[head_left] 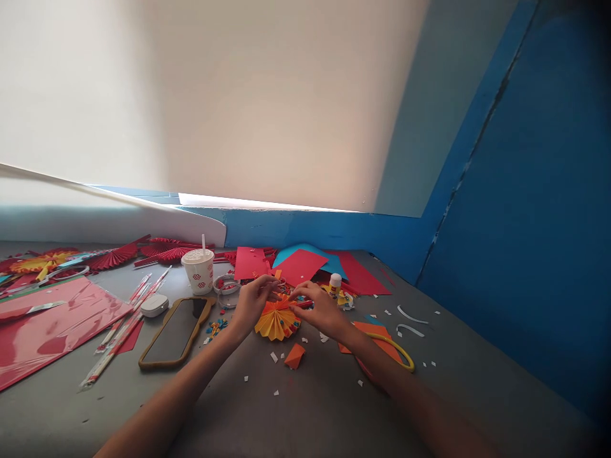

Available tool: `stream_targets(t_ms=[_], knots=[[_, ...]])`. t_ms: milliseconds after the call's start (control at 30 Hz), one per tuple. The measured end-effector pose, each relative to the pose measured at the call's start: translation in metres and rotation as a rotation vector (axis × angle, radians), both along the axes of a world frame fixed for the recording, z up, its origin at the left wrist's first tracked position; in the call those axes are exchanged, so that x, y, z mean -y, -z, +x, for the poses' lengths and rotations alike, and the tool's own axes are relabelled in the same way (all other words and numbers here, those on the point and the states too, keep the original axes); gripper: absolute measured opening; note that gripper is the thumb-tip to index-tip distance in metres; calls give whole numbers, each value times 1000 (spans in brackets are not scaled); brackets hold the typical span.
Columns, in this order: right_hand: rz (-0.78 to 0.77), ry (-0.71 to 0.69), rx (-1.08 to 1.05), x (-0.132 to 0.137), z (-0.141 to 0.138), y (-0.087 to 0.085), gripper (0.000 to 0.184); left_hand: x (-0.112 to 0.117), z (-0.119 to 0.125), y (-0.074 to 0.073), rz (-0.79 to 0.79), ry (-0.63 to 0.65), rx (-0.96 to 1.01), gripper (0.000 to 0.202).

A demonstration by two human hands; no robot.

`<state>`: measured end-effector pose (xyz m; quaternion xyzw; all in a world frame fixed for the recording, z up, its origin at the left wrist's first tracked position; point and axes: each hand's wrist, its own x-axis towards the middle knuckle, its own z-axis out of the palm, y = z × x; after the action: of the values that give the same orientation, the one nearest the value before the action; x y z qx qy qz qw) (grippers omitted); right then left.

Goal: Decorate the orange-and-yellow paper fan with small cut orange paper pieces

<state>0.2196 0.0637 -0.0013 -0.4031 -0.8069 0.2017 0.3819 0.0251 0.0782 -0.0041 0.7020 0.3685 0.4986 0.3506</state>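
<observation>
My left hand (254, 300) and my right hand (317, 304) meet over a pleated orange and yellow paper fan (275, 321) lying on the grey table (305, 407). The fingers of both hands are curled in a pinch at the fan's top edge, where a thin red strip (300, 304) runs under my right fingers. What exactly each pinch holds is too small to make out. A glue stick (335, 282) stands just beyond my right hand.
Red and blue paper sheets (305, 264) lie behind the hands. A paper cup with a straw (198, 270), tape rolls (226, 287), a phone in a brown case (175, 332), a red plastic sheet (48, 324), yellow-handled scissors (396, 351) and paper scraps surround them. A blue wall (525, 222) rises at right.
</observation>
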Motion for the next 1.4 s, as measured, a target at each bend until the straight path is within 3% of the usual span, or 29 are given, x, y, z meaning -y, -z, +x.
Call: stream_targets(t_ms=[300, 700, 833, 1067, 1400], knots=[[273, -59, 379, 3, -6, 20, 26, -2, -3, 1, 0, -52, -52, 28], [310, -55, 386, 1, -9, 16, 24, 0, -2, 0, -83, -24, -76, 28], [271, -27, 279, -1, -4, 5, 24, 1, -1, -3, -153, 45, -32, 29], [107, 11, -12, 0, -2, -9, 25, 12, 0, -9, -275, 295, 46, 28], [-228, -46, -252, -8, -1, -4, 26, 8, -3, -8, -307, 264, 110, 27]])
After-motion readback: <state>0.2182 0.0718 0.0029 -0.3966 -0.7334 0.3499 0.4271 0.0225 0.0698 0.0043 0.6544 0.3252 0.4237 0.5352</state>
